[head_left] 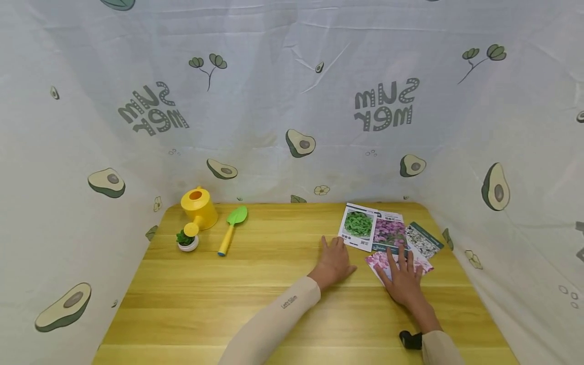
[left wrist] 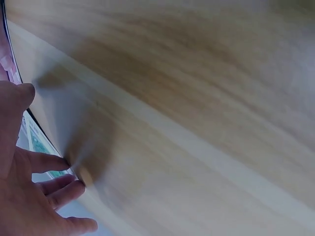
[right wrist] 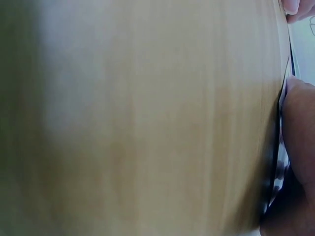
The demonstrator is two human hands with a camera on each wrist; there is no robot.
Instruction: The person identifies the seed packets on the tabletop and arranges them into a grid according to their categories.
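Note:
Several picture packets lie overlapping at the table's back right: a green leafy one (head_left: 358, 224), a purple flower one (head_left: 389, 232), a white flower one (head_left: 423, 240) and a pink flower one (head_left: 377, 260). My left hand (head_left: 333, 263) touches the lower left corner of the green packet, fingers slightly bent; in the left wrist view the hand (left wrist: 29, 191) has its fingertips at the packet's edge. My right hand (head_left: 404, 284) rests with spread fingers on the pink packet, fingertips reaching the purple one. In the right wrist view the hand (right wrist: 300, 132) shows at the right edge.
At the back left stand a yellow watering can (head_left: 198, 207) and a small potted plant (head_left: 187, 241). A green and yellow toy shovel (head_left: 232, 229) lies beside them. A printed cloth (head_left: 255, 101) hangs behind the wooden table (head_left: 182, 304). A black object (head_left: 410, 340) is by my right sleeve.

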